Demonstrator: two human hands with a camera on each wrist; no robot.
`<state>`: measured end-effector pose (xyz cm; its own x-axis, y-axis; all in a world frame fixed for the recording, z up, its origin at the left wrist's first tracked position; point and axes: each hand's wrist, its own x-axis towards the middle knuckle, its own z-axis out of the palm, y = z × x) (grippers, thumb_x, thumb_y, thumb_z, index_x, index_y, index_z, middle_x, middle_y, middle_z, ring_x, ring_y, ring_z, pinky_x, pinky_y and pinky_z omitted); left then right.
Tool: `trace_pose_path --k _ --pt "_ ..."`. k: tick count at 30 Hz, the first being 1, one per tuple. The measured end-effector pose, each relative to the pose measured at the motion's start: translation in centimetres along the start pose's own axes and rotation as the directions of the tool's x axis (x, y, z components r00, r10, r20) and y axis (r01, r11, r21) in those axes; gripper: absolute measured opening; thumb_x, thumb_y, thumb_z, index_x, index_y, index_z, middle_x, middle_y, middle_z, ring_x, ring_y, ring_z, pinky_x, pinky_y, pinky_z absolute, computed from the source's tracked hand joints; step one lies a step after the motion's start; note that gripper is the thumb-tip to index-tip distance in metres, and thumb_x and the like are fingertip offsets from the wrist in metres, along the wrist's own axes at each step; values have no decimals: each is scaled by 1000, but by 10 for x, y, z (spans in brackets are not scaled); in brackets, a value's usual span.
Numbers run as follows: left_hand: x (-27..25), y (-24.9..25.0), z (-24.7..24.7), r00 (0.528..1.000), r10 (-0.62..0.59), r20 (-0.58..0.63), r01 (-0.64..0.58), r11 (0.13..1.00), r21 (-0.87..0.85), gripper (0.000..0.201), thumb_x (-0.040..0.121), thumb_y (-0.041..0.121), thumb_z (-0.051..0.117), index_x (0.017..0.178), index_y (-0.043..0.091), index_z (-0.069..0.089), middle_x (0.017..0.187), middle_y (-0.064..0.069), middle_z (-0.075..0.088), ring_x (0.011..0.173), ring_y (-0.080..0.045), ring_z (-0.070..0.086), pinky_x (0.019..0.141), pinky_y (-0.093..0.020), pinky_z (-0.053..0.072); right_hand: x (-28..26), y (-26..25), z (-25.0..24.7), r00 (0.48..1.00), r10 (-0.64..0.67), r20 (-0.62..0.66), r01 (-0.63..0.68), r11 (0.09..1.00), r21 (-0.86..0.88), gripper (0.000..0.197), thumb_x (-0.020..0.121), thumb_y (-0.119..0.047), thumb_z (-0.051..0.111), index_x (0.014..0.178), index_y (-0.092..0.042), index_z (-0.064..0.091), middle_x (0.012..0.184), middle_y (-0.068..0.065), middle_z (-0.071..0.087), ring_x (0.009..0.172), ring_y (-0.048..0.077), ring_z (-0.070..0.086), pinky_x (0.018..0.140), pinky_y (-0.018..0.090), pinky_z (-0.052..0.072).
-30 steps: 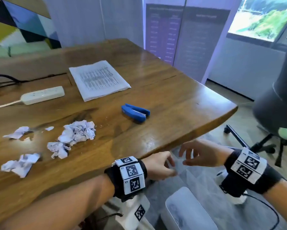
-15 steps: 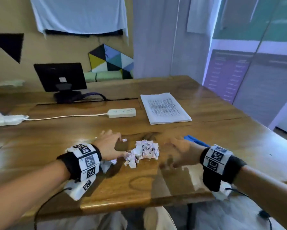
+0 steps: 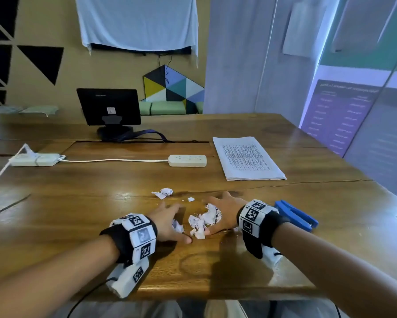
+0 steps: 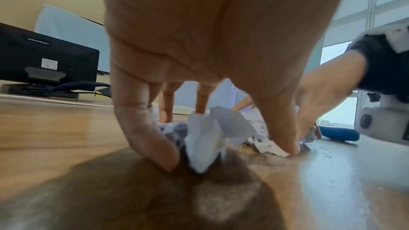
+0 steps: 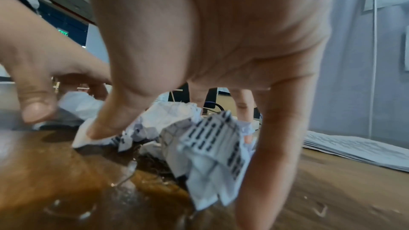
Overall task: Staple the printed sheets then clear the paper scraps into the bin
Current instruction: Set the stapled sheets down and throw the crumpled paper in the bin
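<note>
While the crumpled paper scraps (image 3: 205, 220) sit in a small pile near the front edge of the wooden table (image 3: 330, 226), both hands are cupped around them. The left hand (image 3: 167, 220) has its fingers bent down over one scrap, and the right hand (image 3: 225, 210) curls over the bigger lump, thumb pressing a piece. Two small bits (image 3: 163, 193) lie loose just past the pile. The printed sheets (image 3: 248, 158) lie well apart, maybe stapled already, but I cannot tell. The blue stapler (image 3: 295, 214) rests beside the right wrist. No bin shows, so the clearing looks only part done.
</note>
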<state>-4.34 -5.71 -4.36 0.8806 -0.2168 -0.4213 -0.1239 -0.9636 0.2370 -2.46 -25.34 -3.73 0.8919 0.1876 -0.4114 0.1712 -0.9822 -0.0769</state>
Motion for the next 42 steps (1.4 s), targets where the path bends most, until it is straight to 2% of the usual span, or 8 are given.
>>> trace_pose_path --k 10,17,25,28,34,37,40,42 --pt "11 37 8 997 69 -40 -69 998 4 94 69 66 65 144 30 20 149 -10 22 135 -29 38 104 -43 40 4 5 -6 991 -45 -127 53 996 65 54 82 -38 67 130 -22 47 128 2 55 116 25 56 81 31 47" --pt "17 47 12 990 131 -43 -126 987 94 71 80 48 66 140 30 31 138 -11 30 119 -31 51 89 -36 46 -9 44 -16 989 56 -139 8 904 427 60 84 -31 67 138 -24 42 143 5 37 73 21 65 53 29 58" --pt "17 51 5 964 246 -100 -231 962 144 37 83 19 68 119 15 57 121 -8 55 111 -24 54 87 -31 44 -16 63 -6 989 47 -139 32 857 514 60 86 -31 64 140 -20 40 147 5 33 91 23 66 44 21 54" --pt "17 51 1 959 247 -138 -229 964 136 29 85 13 63 114 13 61 120 -6 60 113 -23 55 84 -28 43 -22 66 3 978 40 -206 67 871 488 52 87 -28 63 135 -19 45 137 1 43 98 24 63 43 13 49" --pt "17 66 -7 926 254 -280 -282 957 -64 21 82 19 67 102 20 65 112 1 62 100 -18 58 77 -27 44 -42 83 20 930 58 -363 154 836 526 28 80 -31 66 105 -19 63 101 2 66 82 16 64 69 31 53" --pt "8 92 -8 893 340 -294 -394 908 -145 20 80 23 69 100 22 65 90 4 61 80 -16 55 65 -26 43 -60 103 33 894 67 -443 218 798 561 17 76 -34 68 77 -19 60 75 8 61 69 16 53 65 34 44" --pt "1 122 -2 856 452 -252 -512 811 -283 21 78 20 72 98 20 68 99 -3 67 91 -24 61 78 -34 48 -90 126 45 871 136 -471 238 723 648 18 82 -19 70 84 -4 61 73 2 52 65 12 50 53 22 45" --pt "-3 142 5 828 514 -223 -560 741 -372 25 76 18 74 100 14 69 105 -9 67 92 -25 60 83 -33 49 -117 141 54 876 189 -444 239 629 740 18 81 -16 72 95 -12 61 76 -3 55 63 2 55 47 18 48"
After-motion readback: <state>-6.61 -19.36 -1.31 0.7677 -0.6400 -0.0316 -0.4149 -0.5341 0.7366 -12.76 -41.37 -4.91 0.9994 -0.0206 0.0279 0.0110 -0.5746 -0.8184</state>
